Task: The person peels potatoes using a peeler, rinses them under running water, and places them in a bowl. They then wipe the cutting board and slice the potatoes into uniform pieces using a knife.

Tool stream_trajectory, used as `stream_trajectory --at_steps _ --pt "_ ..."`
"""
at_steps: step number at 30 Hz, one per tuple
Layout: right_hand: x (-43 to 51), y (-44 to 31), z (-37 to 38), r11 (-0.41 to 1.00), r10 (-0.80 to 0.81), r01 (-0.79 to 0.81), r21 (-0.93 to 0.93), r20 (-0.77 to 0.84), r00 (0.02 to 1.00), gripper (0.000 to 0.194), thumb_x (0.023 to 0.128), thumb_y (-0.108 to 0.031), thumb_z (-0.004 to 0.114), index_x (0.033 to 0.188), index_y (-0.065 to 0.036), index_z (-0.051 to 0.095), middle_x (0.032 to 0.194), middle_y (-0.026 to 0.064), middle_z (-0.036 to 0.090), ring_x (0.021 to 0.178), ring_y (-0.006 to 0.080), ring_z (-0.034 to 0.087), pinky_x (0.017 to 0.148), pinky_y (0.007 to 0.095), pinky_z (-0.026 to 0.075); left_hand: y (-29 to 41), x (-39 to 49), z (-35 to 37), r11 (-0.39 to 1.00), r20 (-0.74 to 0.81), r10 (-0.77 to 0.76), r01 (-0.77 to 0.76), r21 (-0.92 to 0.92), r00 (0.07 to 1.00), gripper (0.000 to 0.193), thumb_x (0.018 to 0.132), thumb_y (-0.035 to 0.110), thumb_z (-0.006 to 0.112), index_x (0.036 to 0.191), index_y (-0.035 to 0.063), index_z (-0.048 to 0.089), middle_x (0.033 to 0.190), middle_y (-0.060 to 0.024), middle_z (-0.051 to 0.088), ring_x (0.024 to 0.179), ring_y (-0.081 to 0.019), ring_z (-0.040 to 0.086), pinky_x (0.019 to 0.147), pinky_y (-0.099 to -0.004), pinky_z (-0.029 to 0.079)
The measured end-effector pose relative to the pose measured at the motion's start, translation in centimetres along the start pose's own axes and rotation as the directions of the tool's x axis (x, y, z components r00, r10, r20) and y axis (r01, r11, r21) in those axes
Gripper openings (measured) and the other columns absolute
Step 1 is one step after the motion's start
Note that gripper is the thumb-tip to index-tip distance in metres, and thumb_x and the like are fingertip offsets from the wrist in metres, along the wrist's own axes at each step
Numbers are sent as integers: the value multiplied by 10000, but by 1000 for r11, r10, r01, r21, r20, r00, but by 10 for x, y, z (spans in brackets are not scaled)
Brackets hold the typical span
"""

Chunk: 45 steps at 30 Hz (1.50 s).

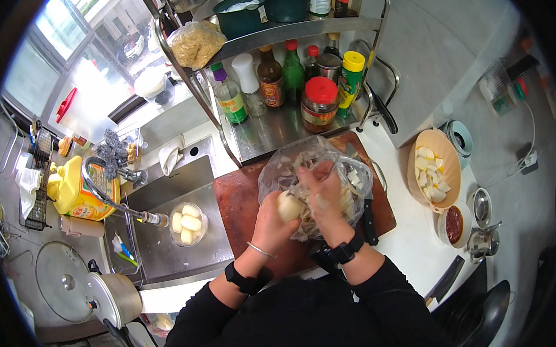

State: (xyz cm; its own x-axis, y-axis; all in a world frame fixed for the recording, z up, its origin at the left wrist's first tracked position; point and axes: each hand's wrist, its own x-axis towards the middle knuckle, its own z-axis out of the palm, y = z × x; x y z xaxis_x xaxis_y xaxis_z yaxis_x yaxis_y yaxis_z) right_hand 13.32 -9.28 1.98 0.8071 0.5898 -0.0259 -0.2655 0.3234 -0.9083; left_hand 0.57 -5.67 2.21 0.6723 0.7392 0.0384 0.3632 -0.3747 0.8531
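My left hand (272, 226) grips a pale, rounded peeled root vegetable (287, 207) over an open clear plastic bag (278, 166). Beside it, my right hand (325, 201) has its fingers bent above the bag; motion blur hides whether they hold a small tool. Thin peelings (306, 226) lie inside the bag, beneath both hands. The bag rests on a reddish-brown cutting board (237, 211), and a black-handled knife (370, 221) lies at its right side. Several similar peeled vegetables (190, 222) fill a clear round container (205, 226) in the sink.
A metal sink (162, 261) with a hose faucet (155, 218) is at left. Bottles and jars crowd a steel rack (270, 136) behind the board. On the right counter stand a peach-coloured basket (452, 181) of cut pieces, a bowl (465, 228) of dark red food and a cleaver (445, 278).
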Motion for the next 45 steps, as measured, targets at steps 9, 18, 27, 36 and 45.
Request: stream_trajectory --at_steps 9,18,27,36,45 --pt "27 12 -18 993 -84 73 -88 -131 988 332 734 -9 689 786 -88 372 690 -6 453 618 74 466 574 214 400 3 -6 -3 982 -98 183 -178 56 978 578 615 82 686 1138 -7 458 966 -172 559 918 -323 563 797 -351 456" --pt "36 -32 -25 430 -425 447 -784 262 867 283 751 -136 660 809 -20 409 631 53 523 546 202 537 532 293 415 33 25 -15 835 36 296 -277 476 955 664 613 193 698 1194 14 431 964 -170 556 889 -352 561 738 -395 492" --pt "53 -58 -37 -150 -408 479 -865 495 767 116 731 -78 552 837 -63 505 662 133 592 689 304 583 683 377 405 49 38 -24 771 -33 184 -123 624 982 625 670 90 595 1245 -70 410 1020 -199 553 919 -318 572 704 -374 507" --pt "53 -43 -52 280 -207 268 -922 215 954 235 684 -132 664 814 -24 500 638 149 566 653 339 574 590 398 461 61 28 -17 619 94 -100 -12 786 991 783 653 150 612 1365 117 288 963 -235 567 841 -371 588 694 -437 500" --pt "67 -73 -106 905 338 -302 -300 77 938 191 756 -142 695 797 -39 539 677 14 556 631 96 544 501 222 437 48 -3 -36 987 1 -146 146 -72 989 520 646 176 708 1097 -16 534 908 -152 633 810 -237 630 711 -328 510"
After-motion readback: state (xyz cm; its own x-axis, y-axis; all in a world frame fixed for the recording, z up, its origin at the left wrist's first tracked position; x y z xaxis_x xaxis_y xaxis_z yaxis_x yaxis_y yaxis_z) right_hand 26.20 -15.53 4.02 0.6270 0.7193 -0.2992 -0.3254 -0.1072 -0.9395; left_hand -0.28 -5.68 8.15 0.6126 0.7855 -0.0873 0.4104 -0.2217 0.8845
